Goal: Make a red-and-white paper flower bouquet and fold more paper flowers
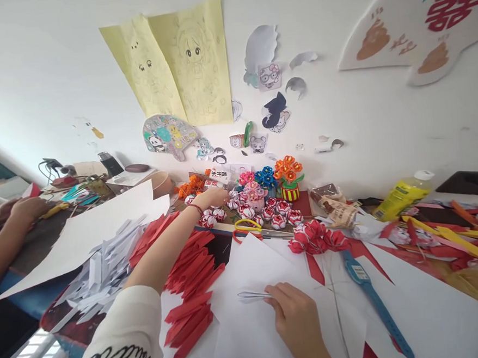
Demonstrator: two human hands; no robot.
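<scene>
My right hand [293,311] pinches a folded white paper piece [251,296] over white sheets [250,342]. At the back, my left hand [214,197] reaches among red-and-white paper flowers [207,218], its fingers curled; what they hold, if anything, is hidden. Folded red paper pieces [191,264] lie in rows under and beside my left forearm. Left of them is a heap of folded white paper pieces [107,259]. Scissors with yellow and orange handles [247,228] rest near the flowers. A bunch of red-and-white flowers [314,237] lies beyond my right hand.
Another person's hand [24,209] is at the far left. A blue watch-like strap [376,303] lies on the right-hand sheets. Small potted flowers [289,178] stand against the wall. A yellow bottle [402,196] leans at the right, near coloured paper strips [460,240].
</scene>
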